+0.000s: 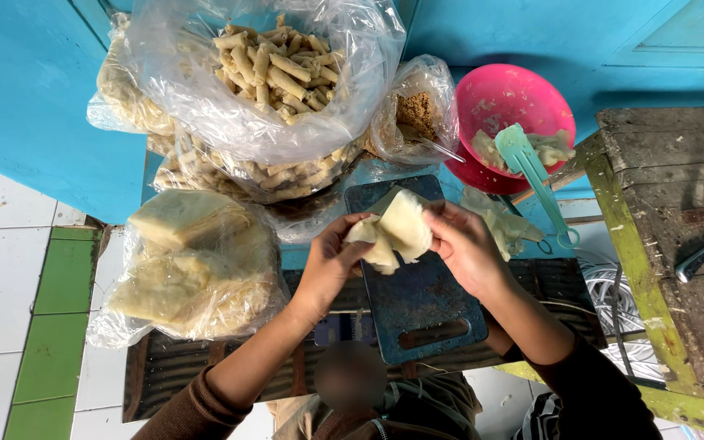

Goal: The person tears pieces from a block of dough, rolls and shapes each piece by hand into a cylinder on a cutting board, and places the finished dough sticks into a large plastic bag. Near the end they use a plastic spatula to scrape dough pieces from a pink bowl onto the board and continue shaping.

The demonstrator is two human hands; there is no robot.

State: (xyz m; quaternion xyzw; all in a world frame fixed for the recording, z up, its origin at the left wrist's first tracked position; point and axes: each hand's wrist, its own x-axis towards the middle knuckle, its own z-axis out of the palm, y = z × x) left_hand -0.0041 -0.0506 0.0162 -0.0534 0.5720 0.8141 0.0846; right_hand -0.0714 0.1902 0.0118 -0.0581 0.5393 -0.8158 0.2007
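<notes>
Head view, left hand: I am gripping the pale dough wrapper (393, 232) with my left hand (332, 261), my fingers (352, 231) curling around its left fold and pinching it.
Head view, right hand: my right hand (466, 248) is holding the wrapper's other side, thumb and fingers pressed together on its edge.
Wrapper: it is hanging folded between both hands, just above the dark blue cutting board (421, 301).
Cutting board: it is lying on a slatted table (165, 367) in front of me, its handle slot pointing toward my body.
Left of the hands: a clear plastic bag of stacked pale wrappers (193, 269) is sitting on the table.
Behind the hands: a large clear bag of finished rolls (275, 69) is standing open against the blue wall, with more rolls showing beneath it.
Beside it: a small bag of brown filling (417, 114) is holding a metal spoon.
Right rear: a pink bowl (515, 102) is holding paste-like scraps and a green plastic spatula (531, 167).
Far right: a worn wooden bench (670, 204) is carrying a metal tool I cannot identify.
</notes>
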